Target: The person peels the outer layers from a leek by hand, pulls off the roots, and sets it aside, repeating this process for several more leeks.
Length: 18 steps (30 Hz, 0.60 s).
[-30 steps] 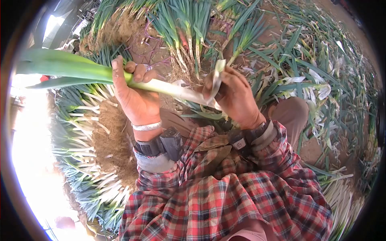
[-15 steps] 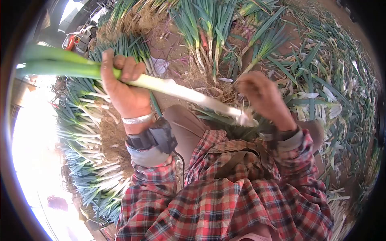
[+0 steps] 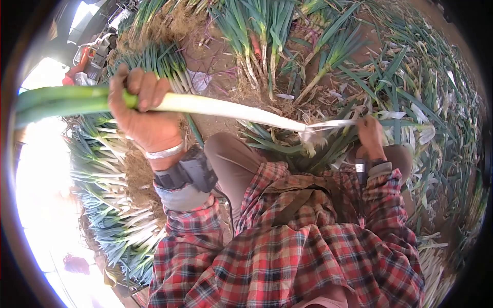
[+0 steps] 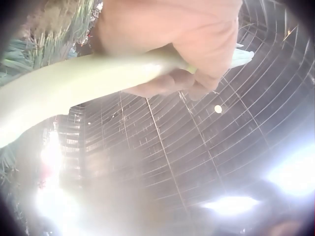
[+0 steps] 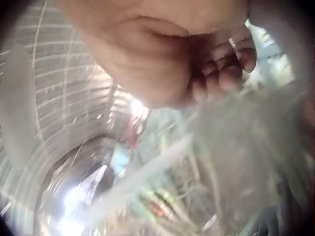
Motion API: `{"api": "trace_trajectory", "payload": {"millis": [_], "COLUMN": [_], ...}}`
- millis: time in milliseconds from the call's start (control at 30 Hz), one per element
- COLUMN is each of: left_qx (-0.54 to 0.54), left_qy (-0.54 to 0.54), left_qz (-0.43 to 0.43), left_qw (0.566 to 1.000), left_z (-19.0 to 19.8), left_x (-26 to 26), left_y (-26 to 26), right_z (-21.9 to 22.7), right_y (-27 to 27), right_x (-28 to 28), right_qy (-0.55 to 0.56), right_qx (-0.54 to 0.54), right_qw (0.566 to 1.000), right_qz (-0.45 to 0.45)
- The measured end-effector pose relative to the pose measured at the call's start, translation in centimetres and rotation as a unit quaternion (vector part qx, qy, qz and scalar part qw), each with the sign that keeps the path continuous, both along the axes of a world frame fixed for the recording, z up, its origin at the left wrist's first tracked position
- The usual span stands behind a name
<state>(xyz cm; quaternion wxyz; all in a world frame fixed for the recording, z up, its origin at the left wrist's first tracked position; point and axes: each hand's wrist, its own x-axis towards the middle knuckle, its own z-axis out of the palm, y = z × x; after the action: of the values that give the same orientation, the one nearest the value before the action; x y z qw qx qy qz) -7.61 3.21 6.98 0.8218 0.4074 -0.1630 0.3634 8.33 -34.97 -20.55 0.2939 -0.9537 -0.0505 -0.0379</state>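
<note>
My left hand (image 3: pixel 146 110) grips a large green onion (image 3: pixel 221 108) around the upper stalk, where white turns to green. Its leaves (image 3: pixel 61 100) run off to the left, and its white stalk slopes slightly down to the right. At the ragged root end (image 3: pixel 310 138), a thin pale strip of outer skin (image 3: pixel 336 123) stretches across to my right hand (image 3: pixel 371 136), which pinches it. In the left wrist view, fingers wrap the stalk (image 4: pixel 113 73). The right wrist view shows curled fingers (image 5: pixel 229 73), with the strip blurred there.
Trimmed green onions (image 3: pixel 110 179) lie fanned along the left, roots inward. Untrimmed bunches (image 3: pixel 264 46) stand on the soil ahead. Discarded leaves and skins (image 3: pixel 416 108) cover the ground at right. White stalks (image 3: pixel 434 262) lie at the lower right.
My right hand has left the root end and moved right, drawing a strip of skin away from the stalk. The left hand, holding the onion, has shifted left.
</note>
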Motion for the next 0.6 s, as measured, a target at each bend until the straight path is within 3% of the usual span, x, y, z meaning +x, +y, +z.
{"api": "trace_trajectory", "payload": {"millis": [33, 67, 100, 167, 233, 267, 300, 333, 367, 400, 433, 500, 533, 600], "left_qx": [0.001, -0.002, -0.004, -0.001, 0.017, 0.021, 0.018, 0.024, 0.031, 0.032, 0.028, 0.019, 0.011, -0.036], "left_qy": [0.000, -0.018, -0.036, -0.056, -0.086, -0.102, -0.103, -0.099, -0.095, -0.079, -0.036, -0.059, -0.007, -0.041], "left_qz": [-0.002, -0.045, -0.086, -0.126, -0.194, -0.221, -0.225, -0.238, -0.250, -0.217, -0.168, -0.263, -0.230, -0.219], "left_qw": [1.000, 0.999, 0.996, 0.990, 0.977, 0.970, 0.969, 0.966, 0.963, 0.972, 0.985, 0.963, 0.973, 0.974], "left_z": [0.2, 0.6, 0.9, 0.9, 0.6, 0.4, 0.2, 0.2, 0.4, 0.5, 0.7, 0.1, 0.1, -0.7], "left_x": [-0.5, -1.0, -1.4, -1.5, -0.6, -0.1, 0.3, 0.7, 1.0, 0.9, 0.3, 1.3, 0.7, 1.3], "left_y": [0.7, 1.4, 1.9, 2.4, 1.4, 0.8, 0.0, -0.6, -1.2, -2.0, -2.8, -1.8, -1.8, -4.4], "right_z": [-3.3, -2.3, -1.9, 1.6, 11.4, 15.0, 16.6, 18.1, 19.3, 20.0, 18.9, 18.5, 18.4, 18.5], "right_y": [-3.2, -3.8, -3.1, 0.1, 7.2, 10.0, 12.4, 14.5, 16.1, 16.9, 17.7, 17.4, 16.9, 15.9], "right_x": [1.4, 1.7, 1.9, 2.1, -0.8, -3.1, -4.6, -6.6, -8.5, -9.8, -10.3, -11.2, -11.2, -10.9], "right_qy": [0.072, 0.101, 0.100, -0.157, -0.063, -0.038, -0.162, -0.187, -0.226, -0.240, -0.329, -0.344, -0.341, -0.373], "right_qx": [-0.019, 0.005, 0.008, 0.027, 0.239, 0.287, 0.285, 0.302, 0.309, 0.253, 0.235, 0.210, 0.219, 0.209], "right_qw": [0.994, 0.986, 0.987, 0.987, 0.956, 0.927, 0.880, 0.850, 0.834, 0.844, 0.827, 0.834, 0.828, 0.818], "right_qz": [-0.078, -0.131, -0.128, -0.012, 0.157, 0.237, 0.345, 0.390, 0.398, 0.407, 0.391, 0.377, 0.388, 0.384]}}
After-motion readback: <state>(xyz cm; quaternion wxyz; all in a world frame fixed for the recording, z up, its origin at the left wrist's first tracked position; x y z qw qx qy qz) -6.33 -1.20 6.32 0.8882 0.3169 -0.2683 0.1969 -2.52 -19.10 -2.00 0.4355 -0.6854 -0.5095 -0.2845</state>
